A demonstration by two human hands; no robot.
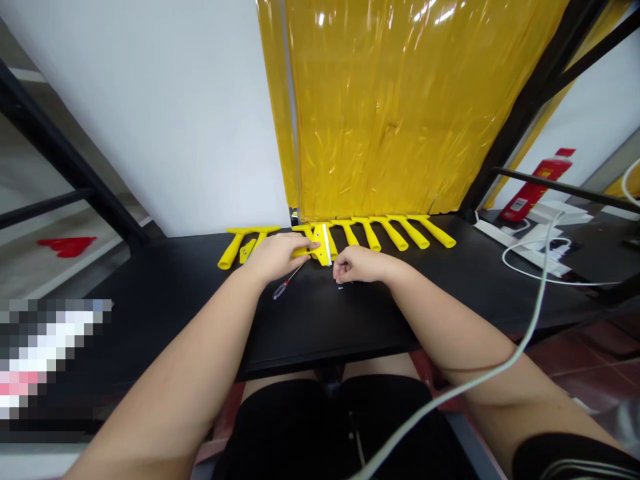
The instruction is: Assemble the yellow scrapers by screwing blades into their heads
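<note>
My left hand (280,257) is closed round the handle of a yellow scraper (320,245), whose wide head carries a pale metal strip along its right edge. To the right of that head, my right hand (357,265) is low over the table with thumb and fingers pinched together. Whatever is between those fingertips is hidden. Tiny light-coloured pieces, perhaps screws (341,288), lie just below them. A screwdriver (283,289) with a clear and red handle rests on the table beside my left hand, its shaft pointing toward the scraper.
Several yellow T-shaped handles (395,235) line the back of the black table (310,333). A small yellow part (247,251) lies at left among them. A white cable (537,300) crosses in front of my right arm. On the right stand a red bottle (537,183) and a power strip (520,248).
</note>
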